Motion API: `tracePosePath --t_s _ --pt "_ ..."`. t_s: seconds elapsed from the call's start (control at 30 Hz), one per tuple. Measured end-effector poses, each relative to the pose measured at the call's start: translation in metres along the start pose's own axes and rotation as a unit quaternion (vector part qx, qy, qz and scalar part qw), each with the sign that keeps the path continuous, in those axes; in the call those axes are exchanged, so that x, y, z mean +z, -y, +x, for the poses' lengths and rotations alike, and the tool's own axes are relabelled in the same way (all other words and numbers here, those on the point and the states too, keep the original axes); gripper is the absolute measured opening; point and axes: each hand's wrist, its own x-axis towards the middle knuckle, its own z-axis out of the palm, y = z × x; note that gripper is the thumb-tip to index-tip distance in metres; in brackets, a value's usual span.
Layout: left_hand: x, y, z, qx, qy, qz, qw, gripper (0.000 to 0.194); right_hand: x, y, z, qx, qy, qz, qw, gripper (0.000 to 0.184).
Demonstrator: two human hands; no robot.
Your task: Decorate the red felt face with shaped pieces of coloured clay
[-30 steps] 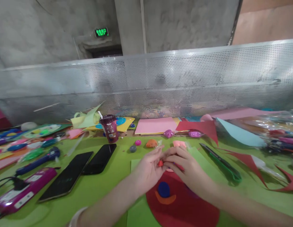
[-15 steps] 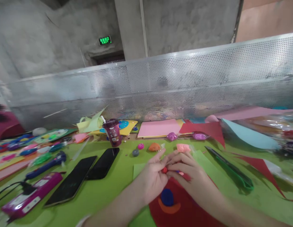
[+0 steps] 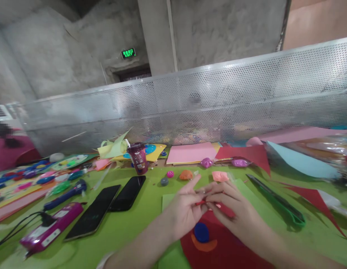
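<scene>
Behind the work stood a grey concrete wall (image 3: 86, 56), and before it a silver perforated metal panel (image 3: 235, 97) crossed the whole width. From where I was standing, I could see that the table with its green covering (image 3: 142, 228) carried many colourful materials.

Over it, the left hand (image 3: 186, 211) and the right hand (image 3: 232, 209) met at their fingertips. Between these fingertips was a small red lump (image 3: 200, 203), mostly hidden, and it was pinched there. One digit of the left hand pointed upward, away from the grip, while the right-hand fingers were bent toward it. Which fingers exactly pressed the lump, I could not tell.

Directly below the grip lay a large dark-red rounded sheet (image 3: 224, 257), partly covered by the right hand. On it, nearer to the person than the grip, were a dark-blue flat disc (image 3: 201, 232) and an orange crescent (image 3: 204, 245), touching each other. Under this sheet was a light-green rectangular paper (image 3: 169, 257).

Just beyond the grip rested an orange rounded lump (image 3: 186, 175) and a pale-pink blocky piece (image 3: 220, 176). To the left of the grip lay two black phones (image 3: 128, 192); well to its right was a long dark-bladed tool with a green handle (image 3: 298, 218).
</scene>
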Motion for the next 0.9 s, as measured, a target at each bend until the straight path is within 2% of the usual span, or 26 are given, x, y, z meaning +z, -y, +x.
tracePosePath --t_s 0.37,0.63,0.9 --pt "-0.0014 -0.0019 -0.0014 -0.015 -0.004 -0.005 1.000 0.072 -0.0004 -0.0040 -0.0031 0.005 -0.007 0.021 1.000 0.023" --pt "-0.0035 0.0019 -0.0041 -0.019 0.001 0.011 1.000 0.068 -0.0020 -0.0018 -0.0050 0.038 0.026 0.045 0.998 0.010" --pt "-0.0019 0.0016 -0.0044 -0.026 0.005 0.018 0.999 0.064 -0.0020 -0.0009 -0.0049 0.021 0.032 0.035 0.999 0.016"
